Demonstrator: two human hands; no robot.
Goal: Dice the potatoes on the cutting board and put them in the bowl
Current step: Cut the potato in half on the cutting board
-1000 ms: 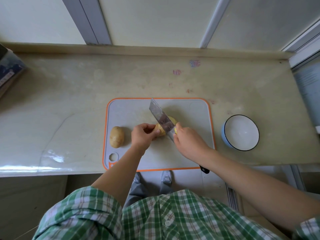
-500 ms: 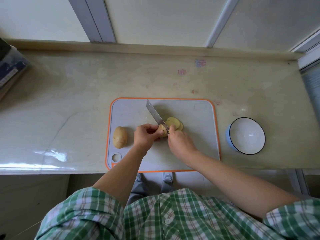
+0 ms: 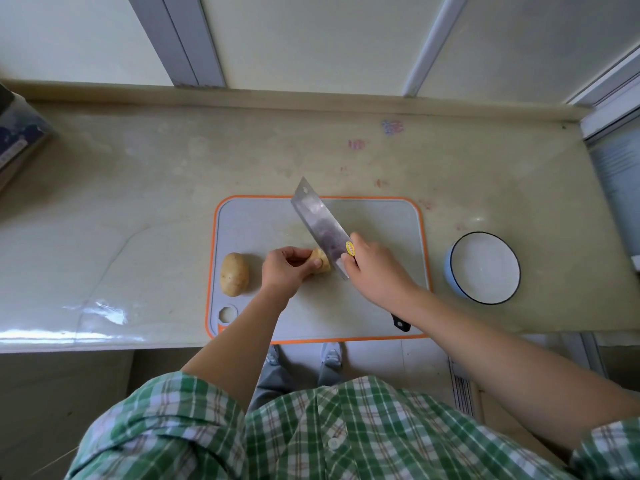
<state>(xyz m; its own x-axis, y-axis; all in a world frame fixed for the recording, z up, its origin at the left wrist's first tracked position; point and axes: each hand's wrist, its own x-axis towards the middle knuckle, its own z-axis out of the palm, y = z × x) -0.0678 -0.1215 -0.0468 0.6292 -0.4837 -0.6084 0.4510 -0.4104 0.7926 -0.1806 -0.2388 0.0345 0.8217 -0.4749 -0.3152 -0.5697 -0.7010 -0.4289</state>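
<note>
A grey cutting board point(image 3: 381, 220) with an orange rim lies at the counter's front edge. My left hand point(image 3: 285, 271) grips a partly cut potato point(image 3: 322, 265) at the board's middle. My right hand point(image 3: 372, 268) holds a cleaver point(image 3: 320, 221) by its handle, the broad blade tilted up and set against the potato's right end. The slices cut earlier are hidden behind the blade and my right hand. A whole potato point(image 3: 234, 274) lies on the board's left side. An empty white bowl point(image 3: 484, 267) with a dark rim stands on the counter right of the board.
The pale stone counter point(image 3: 138, 202) stretches left and behind the board. A dark box point(image 3: 17, 133) sits at the far left edge. A low ledge and window frames run along the back. The counter's front edge passes just below the board.
The cleaver has lifted from its cut, its blade now tilted flat-side up and covering the slices that lay in view half a second ago. My left hand still holds the potato.
</note>
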